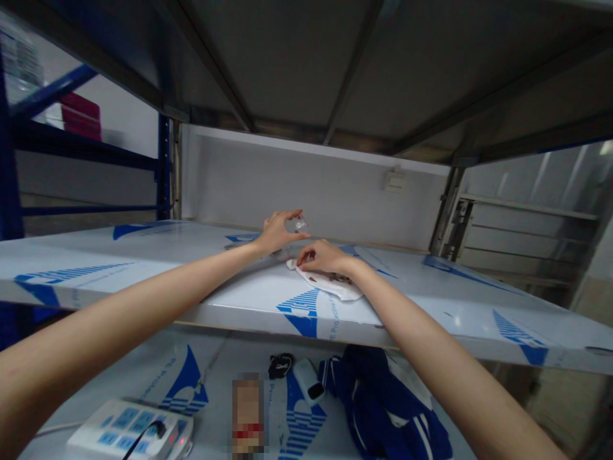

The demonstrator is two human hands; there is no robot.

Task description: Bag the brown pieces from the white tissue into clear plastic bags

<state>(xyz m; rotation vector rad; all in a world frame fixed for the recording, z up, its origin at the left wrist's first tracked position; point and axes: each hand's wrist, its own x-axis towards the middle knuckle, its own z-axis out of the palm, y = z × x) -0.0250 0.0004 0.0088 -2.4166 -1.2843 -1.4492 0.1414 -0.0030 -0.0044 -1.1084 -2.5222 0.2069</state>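
Note:
In the head view my left hand (282, 232) is raised above the shelf, thumb and fingers curved round a small clear, shiny object (301, 225). Its exact kind is too small and blurred to tell. To the right and a little nearer, my right hand (323, 257) is closed in a pinch over a white sheet of paper or cloth (347, 294). Whatever its fingertips hold is hidden. Small dark brown bits (338, 277) lie on the sheet, partly covered by the right hand.
Film with blue print covers the shelf (158, 259); a metal shelf (287, 64) hangs overhead. On the level below are a power strip (134, 425), a pale blue device (309, 382), a black bundle (280, 365), a pixelated item (248, 415) and blue clothing (383, 409).

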